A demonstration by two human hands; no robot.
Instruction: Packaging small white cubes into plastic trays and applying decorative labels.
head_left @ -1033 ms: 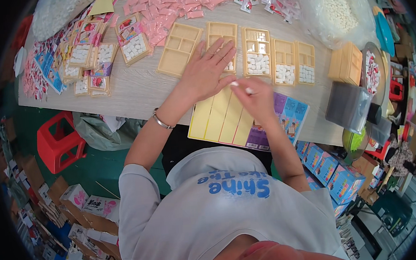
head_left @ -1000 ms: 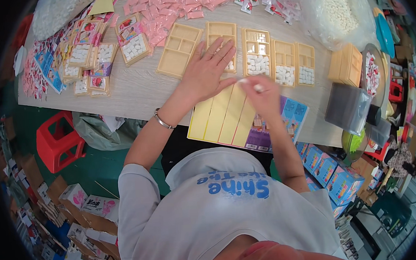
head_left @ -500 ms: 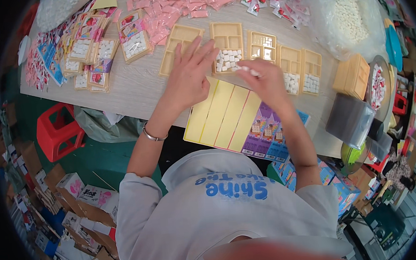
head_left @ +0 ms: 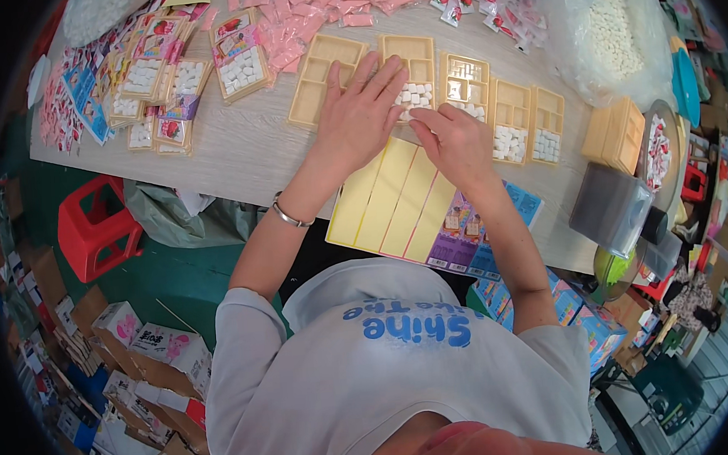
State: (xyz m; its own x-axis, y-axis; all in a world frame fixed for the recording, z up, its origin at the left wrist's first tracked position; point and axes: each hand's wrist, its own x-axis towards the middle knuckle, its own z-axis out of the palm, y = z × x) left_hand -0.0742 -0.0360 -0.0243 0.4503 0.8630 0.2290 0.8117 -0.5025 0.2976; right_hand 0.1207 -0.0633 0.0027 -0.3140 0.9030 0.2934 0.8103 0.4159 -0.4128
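A beige compartment tray [head_left: 407, 48] lies before me, with small white candy pieces [head_left: 414, 97] in its near compartment. My left hand [head_left: 361, 115] rests along this tray's left side, fingers stretched out and slightly apart. At the tray's near edge is my right hand [head_left: 457, 142], its fingers bent and pressed together at the white pieces. What those fingertips hold is hidden. Left of it sits another beige tray [head_left: 310, 97], partly under my left hand, with no pieces showing. To the right a third tray [head_left: 464, 71] has white pieces in its near part.
Two more part-filled trays [head_left: 509, 93] lie further right, then stacked beige trays [head_left: 614, 135]. Printed card sheets [head_left: 387, 197] lie at the near edge. Pink sachets [head_left: 305, 18], packed trays [head_left: 242, 68] and a bag of white pieces [head_left: 615, 37] surround the work area. A red stool [head_left: 89, 228] stands left.
My right hand has moved left and closer to the tray's near edge; the white pieces seen in its fingers are now hidden. The left hand and middle tray shifted slightly right.
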